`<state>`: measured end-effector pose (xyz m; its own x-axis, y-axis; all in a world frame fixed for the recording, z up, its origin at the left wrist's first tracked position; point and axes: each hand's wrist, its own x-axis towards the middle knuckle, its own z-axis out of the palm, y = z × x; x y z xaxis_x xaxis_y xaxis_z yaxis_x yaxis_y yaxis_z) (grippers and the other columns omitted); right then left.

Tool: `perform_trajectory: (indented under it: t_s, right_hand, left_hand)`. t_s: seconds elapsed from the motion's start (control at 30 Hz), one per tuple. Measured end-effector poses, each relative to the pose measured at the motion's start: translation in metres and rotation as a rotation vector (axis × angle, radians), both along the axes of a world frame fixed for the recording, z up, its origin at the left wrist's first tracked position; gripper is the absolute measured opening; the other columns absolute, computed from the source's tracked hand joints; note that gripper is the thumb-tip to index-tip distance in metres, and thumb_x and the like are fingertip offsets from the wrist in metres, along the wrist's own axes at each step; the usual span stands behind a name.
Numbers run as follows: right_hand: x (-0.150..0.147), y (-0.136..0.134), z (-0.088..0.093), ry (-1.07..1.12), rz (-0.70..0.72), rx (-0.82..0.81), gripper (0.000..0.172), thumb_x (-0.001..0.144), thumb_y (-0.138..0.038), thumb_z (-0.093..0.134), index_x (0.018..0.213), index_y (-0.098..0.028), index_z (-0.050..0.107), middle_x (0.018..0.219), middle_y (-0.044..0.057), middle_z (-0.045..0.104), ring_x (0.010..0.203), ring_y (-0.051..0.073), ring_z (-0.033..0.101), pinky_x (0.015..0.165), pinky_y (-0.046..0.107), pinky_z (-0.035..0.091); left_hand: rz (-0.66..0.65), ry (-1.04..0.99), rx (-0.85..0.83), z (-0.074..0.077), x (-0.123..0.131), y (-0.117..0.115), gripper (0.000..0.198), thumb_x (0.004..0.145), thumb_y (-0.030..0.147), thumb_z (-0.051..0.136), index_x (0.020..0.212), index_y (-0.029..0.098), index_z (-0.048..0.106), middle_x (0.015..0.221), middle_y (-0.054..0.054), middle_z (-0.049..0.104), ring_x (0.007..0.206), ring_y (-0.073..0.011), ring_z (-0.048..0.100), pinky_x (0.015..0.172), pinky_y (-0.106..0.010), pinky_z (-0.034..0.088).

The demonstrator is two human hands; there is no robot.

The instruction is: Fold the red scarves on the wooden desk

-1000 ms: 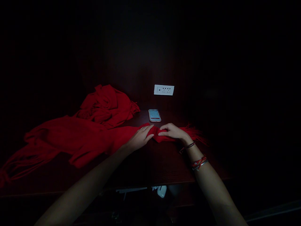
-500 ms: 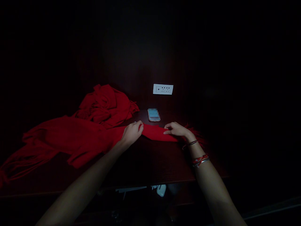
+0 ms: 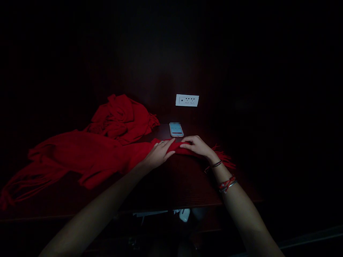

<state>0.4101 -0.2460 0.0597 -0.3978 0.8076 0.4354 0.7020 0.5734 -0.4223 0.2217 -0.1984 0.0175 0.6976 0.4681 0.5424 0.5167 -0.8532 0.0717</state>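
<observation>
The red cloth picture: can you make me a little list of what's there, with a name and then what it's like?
Red cloth: stretched across the dark table, fringed at both ends
Left hand: on the cloth's narrow part, fingers stretched out
Right hand: on the same part, facing the left; can't tell whether it pinches
Right wrist: bracelets
Phone: just beyond the hands, screen lit
Red heap: crumpled, behind the cloth, toward the left
White socket plate: on the wall beyond the phone
Light: very dim
</observation>
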Motion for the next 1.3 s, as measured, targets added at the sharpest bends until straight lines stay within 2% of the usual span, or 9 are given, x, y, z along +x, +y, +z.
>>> perform_trajectory:
  t_s: [0.2, 0.3, 0.43, 0.57, 0.73, 0.93, 1.03, 1.17, 1.3]
  right_hand:
    - [0.017, 0.003, -0.004, -0.167, -0.046, -0.21, 0.025, 0.072, -0.036, 0.05, 0.079, -0.014, 0.061, 0.069, 0.001, 0.059, 0.06, 0.011, 0.049, 0.058, 0.02, 0.034]
    - [0.027, 0.005, -0.007, -0.257, -0.099, -0.32, 0.023, 0.071, -0.034, 0.051, 0.074, -0.013, 0.061, 0.062, 0.0, 0.057, 0.053, 0.009, 0.044, 0.053, 0.02, 0.031]
    - [0.027, 0.006, -0.008, -0.271, -0.181, -0.277, 0.02, 0.073, -0.029, 0.049, 0.069, -0.013, 0.059, 0.06, 0.0, 0.055, 0.053, 0.009, 0.043, 0.051, 0.019, 0.029]
    - [0.014, 0.006, -0.006, -0.261, -0.09, -0.133, 0.022, 0.078, -0.027, 0.043, 0.069, -0.013, 0.057, 0.061, 0.001, 0.054, 0.054, 0.009, 0.043, 0.053, 0.019, 0.029]
    - [0.016, 0.004, -0.002, -0.285, -0.076, -0.026, 0.026, 0.081, -0.026, 0.037, 0.069, -0.013, 0.056, 0.063, 0.002, 0.055, 0.055, 0.009, 0.044, 0.055, 0.019, 0.03]
    - [0.041, 0.002, -0.002, -0.335, -0.261, -0.123, 0.028, 0.081, -0.03, 0.038, 0.07, -0.014, 0.059, 0.062, 0.004, 0.057, 0.054, 0.011, 0.048, 0.054, 0.021, 0.032]
    - [0.034, 0.003, -0.005, -0.289, -0.2, -0.135, 0.026, 0.074, -0.035, 0.05, 0.087, -0.015, 0.059, 0.081, 0.006, 0.06, 0.07, 0.015, 0.053, 0.064, 0.023, 0.036]
    - [0.003, 0.005, -0.011, -0.195, -0.082, 0.013, 0.051, 0.063, -0.038, 0.061, 0.108, -0.015, 0.049, 0.107, 0.01, 0.051, 0.095, 0.019, 0.046, 0.079, 0.028, 0.034]
    - [-0.017, 0.006, -0.013, -0.178, -0.08, 0.044, 0.026, 0.069, -0.03, 0.057, 0.088, -0.012, 0.057, 0.086, 0.008, 0.058, 0.079, 0.015, 0.051, 0.07, 0.025, 0.036]
  left_hand:
    - [0.064, -0.056, -0.022, 0.011, -0.006, 0.004, 0.021, 0.083, 0.027, 0.033, 0.085, 0.018, 0.052, 0.084, -0.001, 0.06, 0.079, -0.0145, 0.053, 0.076, -0.028, 0.034]
    - [0.22, -0.057, 0.011, 0.018, -0.013, 0.007, 0.016, 0.081, 0.024, 0.036, 0.086, 0.016, 0.049, 0.081, -0.004, 0.059, 0.075, -0.0161, 0.053, 0.07, -0.028, 0.036]
    - [0.442, -0.009, 0.068, 0.02, -0.019, 0.007, 0.018, 0.079, 0.023, 0.04, 0.091, 0.014, 0.048, 0.084, -0.008, 0.057, 0.076, -0.021, 0.053, 0.072, -0.034, 0.036]
    - [0.285, -0.018, 0.113, 0.013, -0.013, 0.005, 0.034, 0.076, 0.032, 0.046, 0.106, 0.016, 0.044, 0.103, -0.009, 0.051, 0.097, -0.0226, 0.046, 0.09, -0.042, 0.023]
    - [0.021, -0.003, -0.077, 0.009, -0.009, 0.011, 0.025, 0.08, 0.028, 0.04, 0.102, 0.018, 0.047, 0.097, -0.004, 0.056, 0.089, -0.0155, 0.05, 0.08, -0.027, 0.037]
    - [0.057, -0.149, -0.175, 0.018, -0.014, 0.009, 0.018, 0.081, 0.027, 0.036, 0.089, 0.02, 0.05, 0.086, -0.002, 0.058, 0.08, -0.0147, 0.054, 0.071, -0.025, 0.039]
    - [0.118, -0.085, -0.204, 0.017, -0.011, 0.006, 0.018, 0.082, 0.03, 0.035, 0.086, 0.021, 0.05, 0.079, -0.001, 0.059, 0.074, -0.0156, 0.055, 0.065, -0.024, 0.039]
    - [0.147, 0.012, -0.149, 0.012, -0.008, 0.005, 0.02, 0.083, 0.031, 0.033, 0.085, 0.02, 0.05, 0.078, -0.002, 0.059, 0.071, -0.0155, 0.055, 0.061, -0.024, 0.038]
    - [0.107, 0.026, -0.042, 0.012, -0.006, 0.004, 0.019, 0.084, 0.029, 0.032, 0.084, 0.019, 0.048, 0.08, -0.002, 0.056, 0.072, -0.0141, 0.052, 0.063, -0.023, 0.037]
